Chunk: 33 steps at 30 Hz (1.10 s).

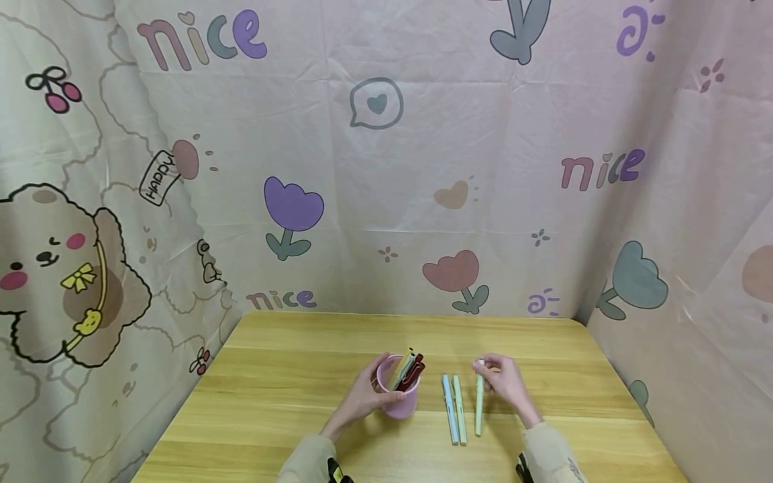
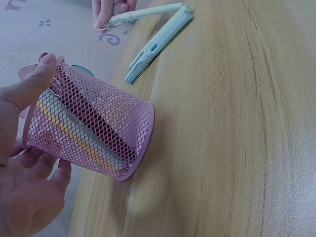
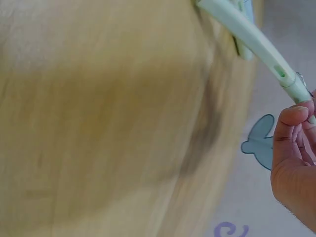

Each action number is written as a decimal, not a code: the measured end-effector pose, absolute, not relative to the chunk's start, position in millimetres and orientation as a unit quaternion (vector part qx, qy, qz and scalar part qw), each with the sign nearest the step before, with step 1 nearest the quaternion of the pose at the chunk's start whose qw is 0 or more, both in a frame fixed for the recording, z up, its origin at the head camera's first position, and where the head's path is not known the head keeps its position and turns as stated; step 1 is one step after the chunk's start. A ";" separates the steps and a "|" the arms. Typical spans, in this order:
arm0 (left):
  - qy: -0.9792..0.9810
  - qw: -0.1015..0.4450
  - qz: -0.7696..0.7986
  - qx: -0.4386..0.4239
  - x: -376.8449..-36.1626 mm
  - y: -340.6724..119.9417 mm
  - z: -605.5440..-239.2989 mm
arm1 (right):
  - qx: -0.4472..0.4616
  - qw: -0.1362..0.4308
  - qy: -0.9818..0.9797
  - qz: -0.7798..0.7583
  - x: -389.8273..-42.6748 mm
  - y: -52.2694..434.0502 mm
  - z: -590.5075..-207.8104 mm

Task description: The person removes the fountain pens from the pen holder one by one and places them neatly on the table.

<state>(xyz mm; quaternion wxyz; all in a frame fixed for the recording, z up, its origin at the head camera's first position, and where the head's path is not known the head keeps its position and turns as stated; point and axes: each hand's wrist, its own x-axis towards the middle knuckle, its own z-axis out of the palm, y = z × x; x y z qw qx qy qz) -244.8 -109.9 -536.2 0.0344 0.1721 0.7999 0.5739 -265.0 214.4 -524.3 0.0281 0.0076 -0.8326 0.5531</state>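
Observation:
A pink mesh pen cup [image 1: 400, 404] stands on the table with several pens [image 1: 410, 370] in it, dark red, pale green and yellow among them. My left hand [image 1: 368, 392] grips the cup near its rim, thumb in front and fingers round the far side. To the right, my right hand [image 1: 502, 380] pinches a pale green pen [image 1: 480, 406] by its far end. In the right wrist view this pen [image 3: 256, 47] slants from the fingertips. Between the hands lie a light blue pen [image 1: 450, 410] and another pale green pen [image 1: 459, 410], side by side.
The wooden table [image 1: 290, 349] reaches back to a hanging printed cloth [image 1: 386, 168] with flowers and lettering. A second cloth with a cartoon bear [image 1: 54, 282] hangs along the left side. Both forearms come in from the front edge in light sleeves [image 1: 309, 459].

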 end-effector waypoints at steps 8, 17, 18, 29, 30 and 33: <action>0.804 0.034 0.567 0.173 -243.5 -110.7 -535.6 | 0.007 0.009 -0.852 0.523 -274.4 211.4 -543.9; 0.804 0.034 0.568 0.170 -244.0 -110.3 -536.0 | 0.008 -0.003 -0.852 0.523 -280.9 207.6 -559.2; 0.804 0.034 0.568 0.170 -244.0 -110.5 -535.9 | 0.009 -0.004 -0.852 0.523 -281.0 207.4 -560.0; 0.803 0.036 0.570 0.170 -243.4 -111.2 -534.4 | 0.043 -0.025 -0.864 0.502 -282.0 207.2 -565.7; 0.803 0.035 0.570 0.170 -243.4 -111.2 -534.4 | 0.043 -0.026 -0.865 0.500 -282.5 207.1 -566.7; 0.803 0.035 0.570 0.170 -243.5 -111.0 -534.7 | 0.042 -0.032 -0.865 0.498 -283.8 207.2 -569.1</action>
